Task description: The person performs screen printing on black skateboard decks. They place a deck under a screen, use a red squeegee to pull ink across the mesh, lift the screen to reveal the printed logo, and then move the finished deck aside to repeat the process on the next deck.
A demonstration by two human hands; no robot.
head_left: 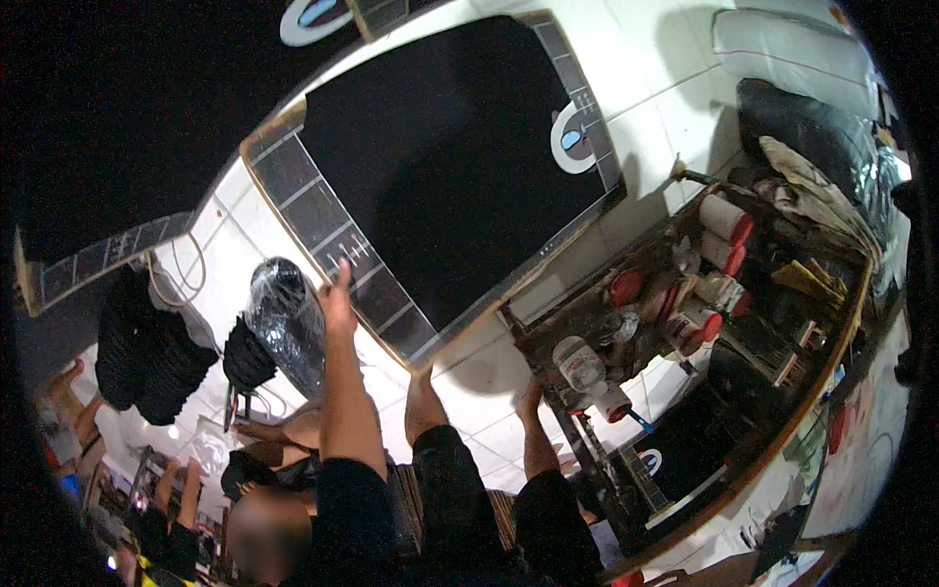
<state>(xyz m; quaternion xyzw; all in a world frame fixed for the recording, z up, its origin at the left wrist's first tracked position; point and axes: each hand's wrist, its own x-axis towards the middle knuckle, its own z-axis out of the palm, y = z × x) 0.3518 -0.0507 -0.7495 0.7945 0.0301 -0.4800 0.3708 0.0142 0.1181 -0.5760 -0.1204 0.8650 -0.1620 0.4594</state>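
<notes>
The black panel (421,166) lies in the middle of the scene, tilted, its near corner just beyond the person's dark-clothed knees (445,470). The left hand (337,301) is at its left side, one digit extended over the patterned border (311,205) and the rest bunched by the rim. Whether it grips the panel or only rests against it, I cannot tell. No right hand shows, so I cannot tell its state.

For steady handling, contact is best kept on the border, off the broad dark face, where a fingermark or crease would probably show. One hand on a single side gives little control over so wide a piece; a second hold on the opposite side would likely keep it level. The right side calls for care, as its near end comes close to the cluttered desk (866,284). On the left, the plastic-wrapped bundle (286,318) sits just beside the wrist and leaves little room for the elbow to swing.

As for writing, the border bears pale lines and small marks, with a white oval with a blue centre (570,139) at the right; I can make out no words in them. The white tub (579,364) on the desk seems to carry printing, too small to read. The red-lidded container (722,217) farther back shows no legible label.
</notes>
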